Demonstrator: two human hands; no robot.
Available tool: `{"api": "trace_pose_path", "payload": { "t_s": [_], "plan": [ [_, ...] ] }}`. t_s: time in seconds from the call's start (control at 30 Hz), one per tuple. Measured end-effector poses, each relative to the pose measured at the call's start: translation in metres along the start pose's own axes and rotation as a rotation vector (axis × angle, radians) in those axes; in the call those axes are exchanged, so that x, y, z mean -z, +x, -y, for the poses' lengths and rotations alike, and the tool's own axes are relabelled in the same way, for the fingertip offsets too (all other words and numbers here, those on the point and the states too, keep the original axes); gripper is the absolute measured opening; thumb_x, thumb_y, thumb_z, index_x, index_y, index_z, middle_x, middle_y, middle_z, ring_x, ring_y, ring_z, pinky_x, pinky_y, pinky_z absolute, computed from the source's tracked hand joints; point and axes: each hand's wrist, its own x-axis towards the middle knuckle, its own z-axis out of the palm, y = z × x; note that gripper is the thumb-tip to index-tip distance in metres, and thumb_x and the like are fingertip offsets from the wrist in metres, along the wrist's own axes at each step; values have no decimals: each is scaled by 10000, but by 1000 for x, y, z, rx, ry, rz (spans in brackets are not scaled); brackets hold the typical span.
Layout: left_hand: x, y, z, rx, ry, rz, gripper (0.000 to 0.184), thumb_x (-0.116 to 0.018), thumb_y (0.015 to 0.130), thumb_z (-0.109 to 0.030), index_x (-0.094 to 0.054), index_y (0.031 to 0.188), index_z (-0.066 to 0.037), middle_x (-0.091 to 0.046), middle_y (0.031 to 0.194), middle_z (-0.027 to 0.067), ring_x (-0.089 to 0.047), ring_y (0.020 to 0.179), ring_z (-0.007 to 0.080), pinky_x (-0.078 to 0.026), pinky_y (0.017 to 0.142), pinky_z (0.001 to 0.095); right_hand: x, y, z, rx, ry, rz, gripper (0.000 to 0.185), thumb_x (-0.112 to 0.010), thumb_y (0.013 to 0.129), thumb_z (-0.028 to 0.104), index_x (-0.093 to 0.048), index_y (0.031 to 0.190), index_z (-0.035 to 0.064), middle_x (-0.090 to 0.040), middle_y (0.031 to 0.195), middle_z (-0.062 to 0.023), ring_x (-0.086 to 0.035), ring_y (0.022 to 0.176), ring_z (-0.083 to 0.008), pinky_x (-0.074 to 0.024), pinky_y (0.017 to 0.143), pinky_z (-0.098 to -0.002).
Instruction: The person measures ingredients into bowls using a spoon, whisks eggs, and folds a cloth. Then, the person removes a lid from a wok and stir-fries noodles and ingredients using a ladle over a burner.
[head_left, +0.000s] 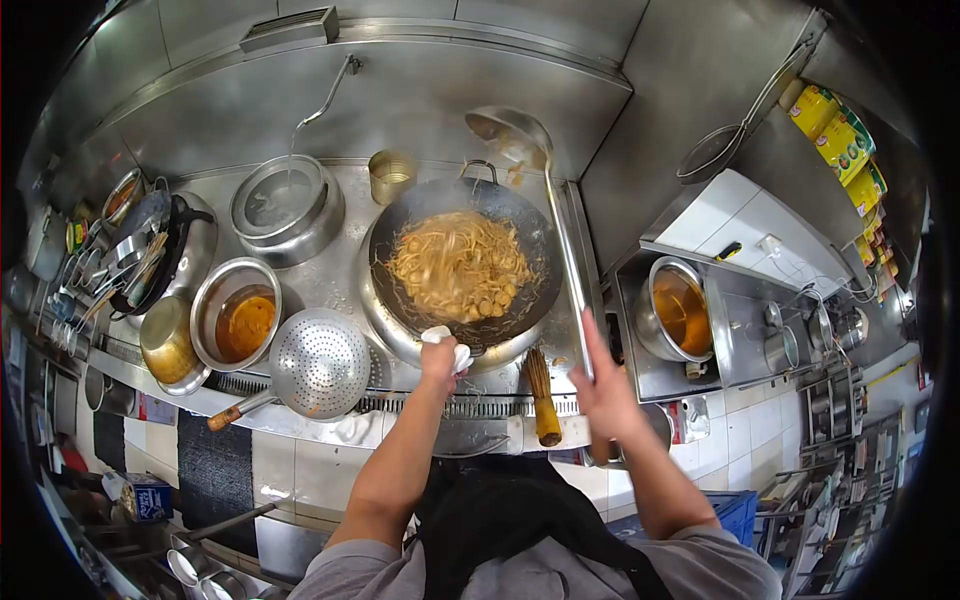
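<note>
A dark wok (pixel 545 235) stands on the stove ring, full of brown noodles (pixel 460 262) that are blurred in the middle. My left hand (pixel 441 362) is closed on a white cloth (pixel 447 347) at the wok's near edge. Slightly blurred, my right hand (pixel 606 392) is wrapped round the long handle of a metal ladle (pixel 510 135). The ladle's bowl is up beyond the wok's far right side, with brown food stuck to it and some dropping below. Between my hands, a bamboo brush (pixel 546 405) lies at the counter's front edge.
Left of the wok are a perforated strainer (pixel 320 362), a bowl of orange-brown liquid (pixel 235 312) and a water pot (pixel 285 215) under a tap. An open can (pixel 391 177) stands behind. To the right, a pot of brown liquid (pixel 680 310) sits beyond the counter's raised edge.
</note>
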Motion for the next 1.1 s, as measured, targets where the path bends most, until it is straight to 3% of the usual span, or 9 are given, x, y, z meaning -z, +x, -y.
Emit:
{"api": "trace_pose_path", "payload": {
  "t_s": [0.07, 0.17, 0.3, 0.37, 0.43, 0.5, 0.53, 0.73, 1.1],
  "plan": [
    [-2, -6, -4, 49, -4, 4, 153, -555, 896, -212, -531, 1014, -119, -607, 781, 76, -611, 591, 242, -435, 410, 372, -43, -18, -43, -166, -48, 87, 847, -538, 928, 99, 4, 1559, 260, -681, 957, -252, -670, 762, -384, -511, 699, -468],
    [-15, -33, -17, 125, -110, -1, 84, -551, 900, -156, -555, 936, -81, -605, 715, 93, -588, 506, 239, -371, 334, 351, -114, -54, -145, -54, -55, 111, 824, -553, 912, 107, -72, 1563, 262, -551, 1291, -290, -604, 1040, -485, -481, 869, -495],
    [-7, -29, -7, 105, -156, 81, 78, -543, 906, -157, -542, 903, -79, -597, 701, 91, -577, 493, 233, -363, 334, 344, -86, -44, -150, 154, -94, 144, 779, -543, 911, 78, -149, 1556, 266, -554, 1295, -280, -610, 1078, -442, -475, 927, -470],
    [-10, -28, -2, 64, -176, 57, 84, -543, 906, -154, -532, 897, -71, -593, 690, 91, -574, 482, 230, -365, 331, 344, -42, -6, -114, -308, -64, 359, 812, -574, 886, 49, -164, 1551, 271, -492, 1410, -204, -565, 1157, -436, -476, 953, -415],
    [-13, -29, -4, 27, -167, 5, 84, -542, 906, -148, -532, 900, -64, -589, 685, 86, -574, 474, 220, -378, 330, 346, -22, 40, -131, -53, -89, 200, 841, -578, 889, 11, -159, 1552, 315, -406, 1492, -201, -648, 1052, -375, -507, 901, -386],
    [-9, -10, 7, -44, -145, -22, 71, -542, 901, -134, -530, 908, -64, -587, 688, 80, -575, 476, 211, -387, 329, 348, 12, 83, -89, -230, -34, 236, 819, -561, 898, 34, -138, 1559, 269, -419, 1481, -214, -528, 1260, -347, -406, 1044, -349],
    [-8, -4, 10, -76, -109, -46, 80, -536, 868, -142, -533, 936, -99, -574, 685, 64, -580, 508, 218, -399, 359, 349, 10, 113, -126, 212, -255, 74, 792, -551, 930, 95, -99, 1559, 262, -518, 1349, -280, -571, 1186, -402, -434, 1011, -420],
    [-11, -4, 10, -97, -53, -59, 90, -532, 872, -147, -540, 952, -108, -603, 711, 65, -602, 516, 216, -400, 352, 348, -36, 179, -84, -161, -382, 291, 800, -536, 924, 143, -69, 1560, 269, -543, 1307, -298, -572, 1173, -420, -433, 1020, -439],
    [-2, -123, -12, -35, -93, 9, 156, -515, 893, -164, -551, 1015, -75, -634, 761, 88, -631, 563, 233, -421, 389, 350, 154, -1, 40, 39, -797, 517, 804, -548, 909, 100, -134, 1540, 377, -639, 905, -284, -659, 804, -409, -491, 799, -492]
  ]
}}
